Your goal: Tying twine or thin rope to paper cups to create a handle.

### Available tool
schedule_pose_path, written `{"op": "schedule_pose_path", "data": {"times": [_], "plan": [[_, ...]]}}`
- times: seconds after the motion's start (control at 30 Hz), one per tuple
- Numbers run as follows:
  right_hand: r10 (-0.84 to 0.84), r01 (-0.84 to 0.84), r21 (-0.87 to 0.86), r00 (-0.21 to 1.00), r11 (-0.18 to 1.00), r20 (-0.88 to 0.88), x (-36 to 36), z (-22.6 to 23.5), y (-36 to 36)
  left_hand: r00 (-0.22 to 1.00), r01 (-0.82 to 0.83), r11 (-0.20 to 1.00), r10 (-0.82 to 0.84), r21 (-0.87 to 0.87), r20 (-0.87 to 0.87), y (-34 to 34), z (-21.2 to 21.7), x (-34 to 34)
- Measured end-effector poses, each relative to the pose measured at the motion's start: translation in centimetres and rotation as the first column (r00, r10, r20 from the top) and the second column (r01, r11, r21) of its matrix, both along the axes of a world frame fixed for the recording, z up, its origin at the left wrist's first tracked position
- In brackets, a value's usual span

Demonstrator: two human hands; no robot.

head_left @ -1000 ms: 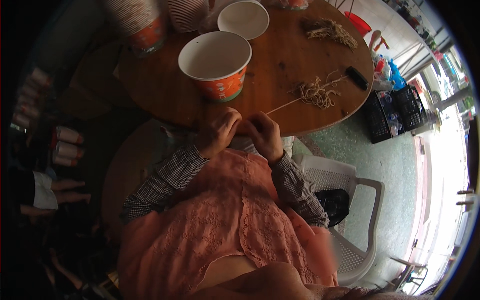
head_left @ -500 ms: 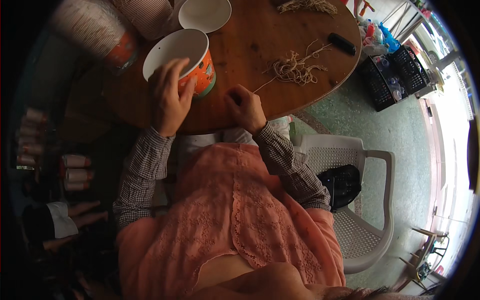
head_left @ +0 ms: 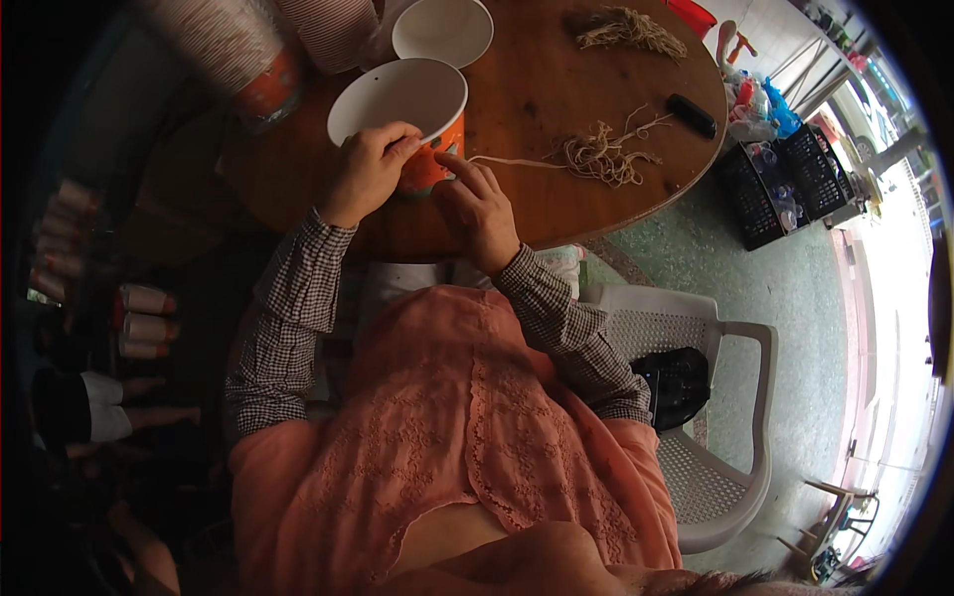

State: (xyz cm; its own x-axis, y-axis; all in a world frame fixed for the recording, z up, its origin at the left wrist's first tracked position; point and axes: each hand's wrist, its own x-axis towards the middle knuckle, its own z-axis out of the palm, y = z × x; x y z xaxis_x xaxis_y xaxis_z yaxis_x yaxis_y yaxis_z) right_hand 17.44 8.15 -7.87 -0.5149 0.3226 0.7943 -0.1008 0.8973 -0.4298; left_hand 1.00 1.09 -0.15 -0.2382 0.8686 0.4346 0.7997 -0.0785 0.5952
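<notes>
A large paper bucket (head_left: 397, 94), white inside with an orange patterned wall, stands tilted near the table's front edge. A small dark hole shows in its far inner wall. My left hand (head_left: 370, 171) is closed on the bucket's near rim, thumb and fingertips together. Close to the bucket's right side is my right hand (head_left: 475, 204), its fingers bent and its index finger at the orange wall. A strand of the beige string (head_left: 606, 157) runs from a loose tangle to the right hand's fingers. The strand's end is hidden there.
Behind the bucket lies a white bowl (head_left: 444, 30), beside stacked paper buckets (head_left: 224, 50). A string bundle (head_left: 631, 32) and a black object (head_left: 692, 115) rest on the wooden table (head_left: 537, 99). To the right stand a white plastic chair (head_left: 750, 397) and black crates (head_left: 755, 204).
My left hand has gone from open beside the bucket to closed on its near rim. My right hand has come up to the bucket's side, drawing the string strand along.
</notes>
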Motion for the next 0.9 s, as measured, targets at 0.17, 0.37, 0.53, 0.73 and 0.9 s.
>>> {"op": "schedule_pose_path", "data": {"times": [0.17, 0.37, 0.53, 0.73, 0.9], "plan": [[-0.055, 0.052, 0.139, 0.998, 0.989, 0.019, -0.5, 0.8, -0.4, 0.999, 0.001, 0.999, -0.004, -0.046, -0.045, 0.1, -0.1, -0.3], [-0.141, 0.129, 0.284, 0.99, 0.95, 0.025, -0.7, 1.9, -0.1, 1.0, -0.002, 1.0, 0.002, 0.007, -0.02, -0.1, 0.1, 0.4], [-0.07, 0.064, 0.033, 0.973, 0.997, 0.221, -0.2, -1.5, 0.2, 1.0, 0.014, 1.0, -0.013, 0.017, -0.004, 0.3, -0.6, -0.2], [-0.001, -0.179, -0.695, 0.968, 0.696, -0.251, -2.3, 0.6, -0.7, 0.997, 0.024, 0.996, -0.018, -0.085, 0.074, 0.0, 0.4, -0.3], [-0.034, -0.24, -0.786, 0.949, 0.57, -0.314, -3.6, 1.0, -0.9, 0.99, 0.067, 0.989, -0.05, -0.129, 0.134, 0.5, 0.2, -0.7]]}}
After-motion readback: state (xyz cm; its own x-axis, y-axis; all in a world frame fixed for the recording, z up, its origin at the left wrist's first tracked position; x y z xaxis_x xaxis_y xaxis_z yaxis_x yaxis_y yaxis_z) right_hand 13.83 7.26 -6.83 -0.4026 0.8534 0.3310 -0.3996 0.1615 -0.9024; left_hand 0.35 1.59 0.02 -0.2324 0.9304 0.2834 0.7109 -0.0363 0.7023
